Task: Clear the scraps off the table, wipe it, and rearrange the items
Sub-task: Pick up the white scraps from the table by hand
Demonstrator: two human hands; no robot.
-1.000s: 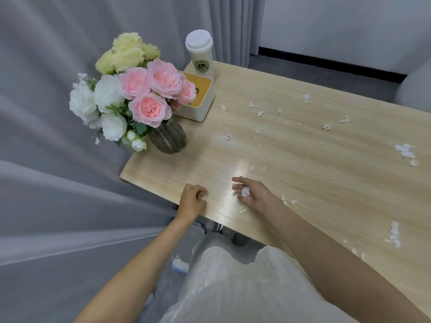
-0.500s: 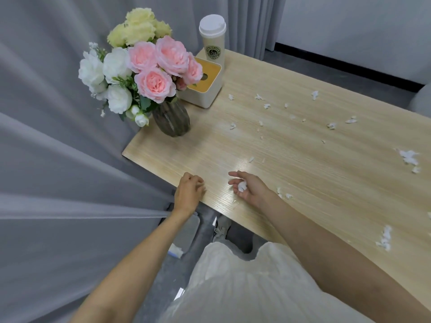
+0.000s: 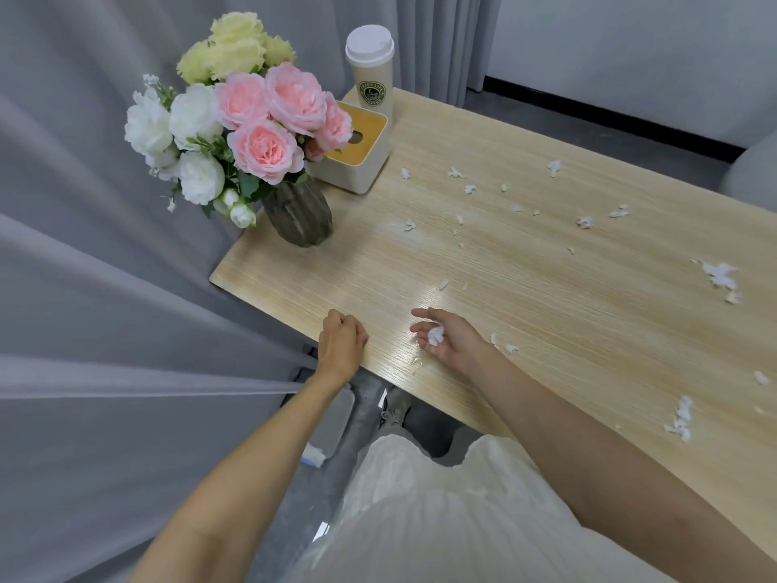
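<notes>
The right hand [image 3: 447, 340] rests palm-up on the desk [image 3: 546, 313], fingers [image 3: 422, 314] loosely curled round a paper wad [image 3: 436, 335]. Loose scraps [image 3: 510, 349] lie just right of it. The left hand [image 3: 341, 345], a seemingly empty fist, is farther from them.

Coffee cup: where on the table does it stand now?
In the head view, the coffee cup stands at the far left corner of the table, behind the tissue box, beyond the flower vase.
</notes>
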